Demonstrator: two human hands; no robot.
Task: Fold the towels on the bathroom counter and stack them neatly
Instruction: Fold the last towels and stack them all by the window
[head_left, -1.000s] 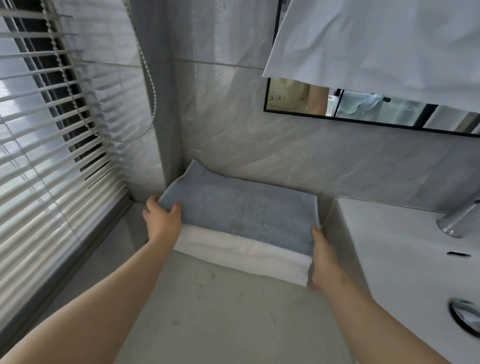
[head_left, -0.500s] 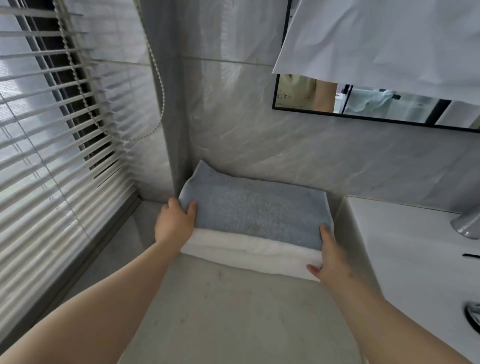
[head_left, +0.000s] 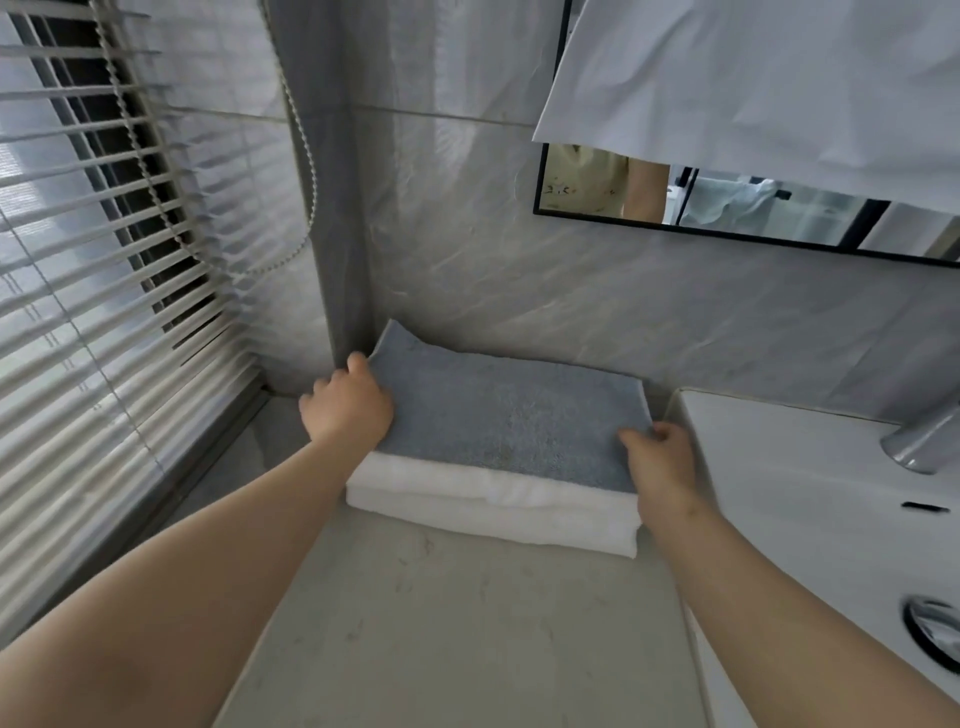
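Bare forearms (head_left: 244, 545), bare hands (head_left: 347, 410) (wrists (head_left: 670, 506) apparently too)

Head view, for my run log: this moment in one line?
stack: grey-blue folded terry towel atop white folded terry towel, on grey counter; left grip: holds top towel's left edge; right grip: pinches its right front corner

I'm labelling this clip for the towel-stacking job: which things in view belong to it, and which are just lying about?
Job: grey towel, on the white towel beneath; left hand and right hand, gripping the grey towel's ends; counter.
Just there: sink, faucet, mirror, window blinds, white cloth over the mirror.
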